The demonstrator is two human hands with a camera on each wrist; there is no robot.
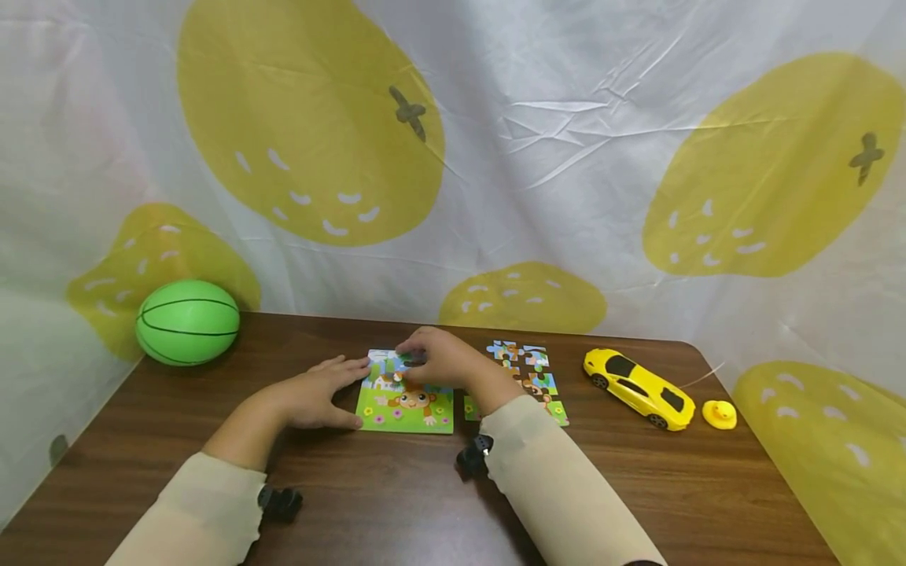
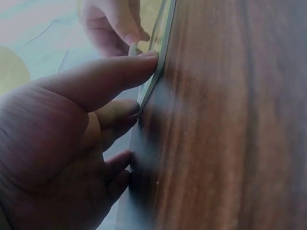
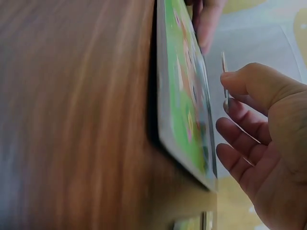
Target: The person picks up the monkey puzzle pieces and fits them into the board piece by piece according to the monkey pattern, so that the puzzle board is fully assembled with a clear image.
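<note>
A jigsaw puzzle board (image 1: 406, 423) with a monkey, flowers and a green field lies on the table. My left hand (image 1: 311, 395) touches its left edge, thumb at the near corner and fingers spread toward the far corner. Above the far part of the board, my right hand (image 1: 447, 363) pinches a small puzzle piece (image 3: 224, 64) between thumb and index finger. The right wrist view shows this piece edge-on, apart from the board's surface; its picture cannot be seen. In the left wrist view, the left thumb (image 2: 122, 72) presses along the board's rim.
Right of the board lie several loose puzzle pieces (image 1: 543, 384), partly hidden by the right forearm. Farther right are a yellow toy car (image 1: 637, 387) and a small yellow rubber duck (image 1: 720, 414). A green ball (image 1: 188, 322) sits at the table's far left corner, by the curtain (image 1: 495, 196).
</note>
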